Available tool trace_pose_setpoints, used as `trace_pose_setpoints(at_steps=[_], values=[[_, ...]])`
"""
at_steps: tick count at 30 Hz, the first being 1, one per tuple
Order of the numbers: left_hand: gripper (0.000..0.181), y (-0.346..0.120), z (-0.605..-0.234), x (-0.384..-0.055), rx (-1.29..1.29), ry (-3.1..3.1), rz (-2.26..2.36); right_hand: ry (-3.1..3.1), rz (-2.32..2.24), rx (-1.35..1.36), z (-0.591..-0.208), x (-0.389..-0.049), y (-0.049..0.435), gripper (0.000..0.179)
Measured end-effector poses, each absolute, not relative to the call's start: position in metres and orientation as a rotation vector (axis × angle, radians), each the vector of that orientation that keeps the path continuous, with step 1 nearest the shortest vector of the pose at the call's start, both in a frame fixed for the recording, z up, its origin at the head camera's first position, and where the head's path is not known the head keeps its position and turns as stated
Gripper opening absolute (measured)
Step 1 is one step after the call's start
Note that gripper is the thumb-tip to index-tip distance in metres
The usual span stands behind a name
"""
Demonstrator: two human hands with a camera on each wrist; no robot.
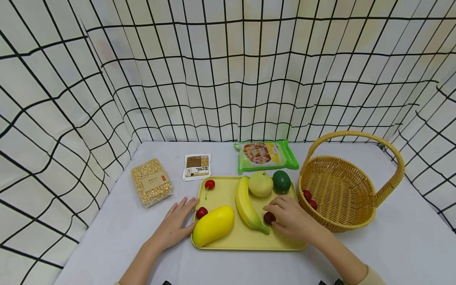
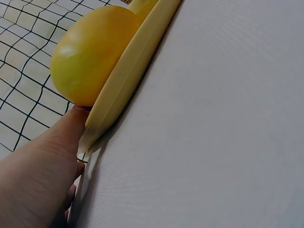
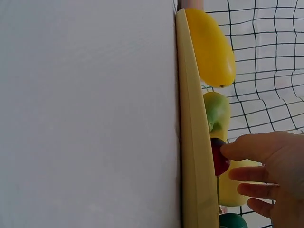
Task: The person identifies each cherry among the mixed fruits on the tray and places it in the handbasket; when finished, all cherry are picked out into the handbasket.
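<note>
My left hand point(image 1: 174, 223) rests at the left edge of the yellow tray point(image 1: 249, 243), fingers spread and straight. Beside its thumb sit a yellow mango point(image 1: 214, 225) and a red cherry point(image 1: 202, 212); another cherry point(image 1: 209, 184) with a stem lies farther back. Over the tray's right side, my right hand point(image 1: 290, 217) reaches down to a dark red cherry point(image 1: 269, 217). In the right wrist view its thumb point(image 3: 235, 149) overlaps that cherry, while the other fingers are spaced apart. A banana point(image 1: 247, 206) lies left of this cherry, with a pale green round fruit point(image 1: 261, 184) and a dark green fruit point(image 1: 281, 181) behind.
A wicker basket point(image 1: 336, 194) with a tall handle stands right of the tray, red cherries point(image 1: 310, 200) inside. Behind the tray lie a green food packet point(image 1: 265, 155) and a small white-and-brown sachet point(image 1: 197, 167). A bag of corn kernels point(image 1: 151, 183) is at the left.
</note>
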State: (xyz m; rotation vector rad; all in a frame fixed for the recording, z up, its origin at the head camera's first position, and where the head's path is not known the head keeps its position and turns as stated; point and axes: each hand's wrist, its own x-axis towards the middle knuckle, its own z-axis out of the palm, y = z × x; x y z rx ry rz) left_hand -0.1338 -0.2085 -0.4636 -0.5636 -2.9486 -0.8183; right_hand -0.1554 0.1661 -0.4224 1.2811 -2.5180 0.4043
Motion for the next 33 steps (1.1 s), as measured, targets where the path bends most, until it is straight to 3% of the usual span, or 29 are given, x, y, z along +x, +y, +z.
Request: trace_pose_setpoints(at_steps=[21,33], values=[[0.063,-0.208,-0.462,-0.131,-0.553,-2.964,-0.818,-2.574,0.340,1.262,-0.433,-0.152,0.164,0.032],[0.063,-0.207,-0.460,-0.132,-0.568,-2.947,-0.817,-2.551,0.336,1.234,-0.416,-0.149,0.164,0.033]])
